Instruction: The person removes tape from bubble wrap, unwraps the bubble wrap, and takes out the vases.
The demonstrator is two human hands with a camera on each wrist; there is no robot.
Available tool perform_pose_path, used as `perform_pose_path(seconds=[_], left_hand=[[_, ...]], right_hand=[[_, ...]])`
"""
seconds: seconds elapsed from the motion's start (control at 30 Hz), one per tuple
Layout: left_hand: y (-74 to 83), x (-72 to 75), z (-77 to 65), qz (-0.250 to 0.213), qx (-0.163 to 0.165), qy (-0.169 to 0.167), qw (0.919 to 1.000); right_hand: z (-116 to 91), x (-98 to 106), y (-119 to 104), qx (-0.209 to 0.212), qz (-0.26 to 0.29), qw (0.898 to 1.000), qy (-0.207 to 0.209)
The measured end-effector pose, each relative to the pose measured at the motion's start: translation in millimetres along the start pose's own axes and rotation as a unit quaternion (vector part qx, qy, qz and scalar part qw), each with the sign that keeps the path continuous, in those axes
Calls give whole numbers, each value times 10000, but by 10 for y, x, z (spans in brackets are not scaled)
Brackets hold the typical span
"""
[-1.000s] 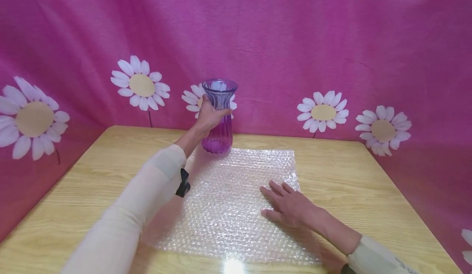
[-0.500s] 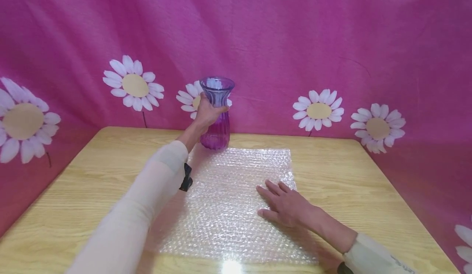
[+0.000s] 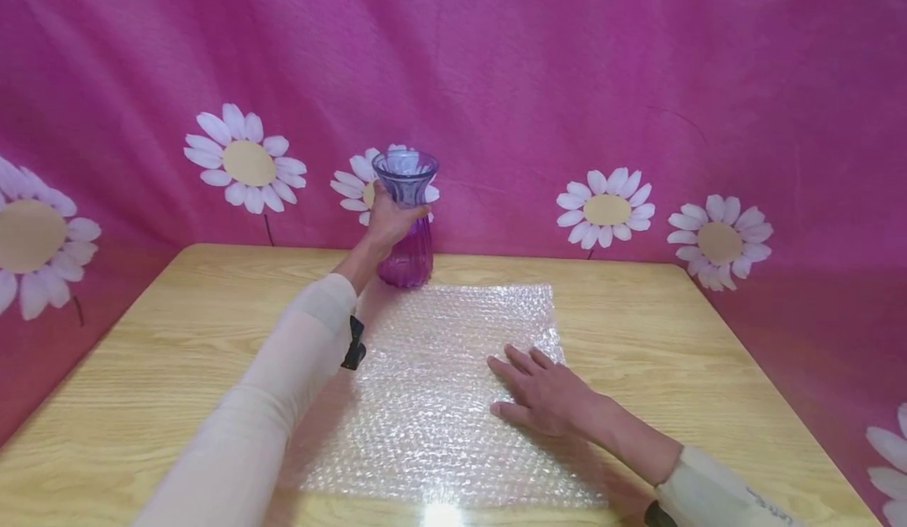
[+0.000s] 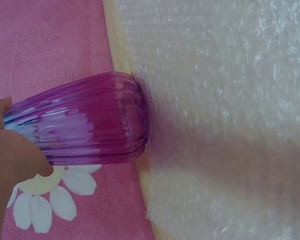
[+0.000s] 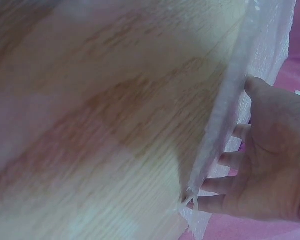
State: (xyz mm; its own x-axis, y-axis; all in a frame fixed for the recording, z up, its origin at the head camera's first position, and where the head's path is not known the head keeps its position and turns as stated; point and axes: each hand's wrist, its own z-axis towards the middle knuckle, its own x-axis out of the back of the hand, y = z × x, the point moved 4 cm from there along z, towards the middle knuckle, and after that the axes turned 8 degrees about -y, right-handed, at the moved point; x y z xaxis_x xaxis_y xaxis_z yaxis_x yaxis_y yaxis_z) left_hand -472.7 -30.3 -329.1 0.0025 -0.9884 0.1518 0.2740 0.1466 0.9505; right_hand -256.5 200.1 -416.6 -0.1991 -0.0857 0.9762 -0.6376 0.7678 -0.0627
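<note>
A tall ribbed glass vase [image 3: 409, 259], bluish at its flared rim and purple lower down, stands upright at the far left corner of a bubble wrap sheet [image 3: 425, 401]. My left hand [image 3: 391, 220] grips it below the rim, thumb across the near side. In the left wrist view the vase's base [image 4: 125, 120] is right by the edge of the wrap, with the hand [image 4: 20, 157] around the narrow part. My right hand [image 3: 544, 397] lies spread over the right side of the sheet, fingers extended. The right wrist view shows that hand [image 5: 270, 155] beside the raised wrap edge [image 5: 227, 100].
The sheet lies flat on a light wooden table [image 3: 638, 354]. A pink cloth [image 3: 496, 78] printed with large daisies [image 3: 606, 210] hangs behind the table and along both sides.
The head view has turned slightly, so the scene sits a little further left. My left hand still grips the vase at nearly the same place, and the right hand stays on the sheet.
</note>
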Motion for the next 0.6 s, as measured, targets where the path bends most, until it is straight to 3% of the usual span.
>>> perform_pose_path(seconds=[0.23,0.43,0.6], left_hand=[[-2,32,-9,133,154,-110,9997],[-1,58,-49,488,281,-111,9984],[-5,101,-127,822,415,-316,9953]], right_hand=[[15,-16,0,-137,-26,9998,-143],[17,-21,0,-130,33,9998,-146],[16,-9,-6,-129,94,9998,-129]])
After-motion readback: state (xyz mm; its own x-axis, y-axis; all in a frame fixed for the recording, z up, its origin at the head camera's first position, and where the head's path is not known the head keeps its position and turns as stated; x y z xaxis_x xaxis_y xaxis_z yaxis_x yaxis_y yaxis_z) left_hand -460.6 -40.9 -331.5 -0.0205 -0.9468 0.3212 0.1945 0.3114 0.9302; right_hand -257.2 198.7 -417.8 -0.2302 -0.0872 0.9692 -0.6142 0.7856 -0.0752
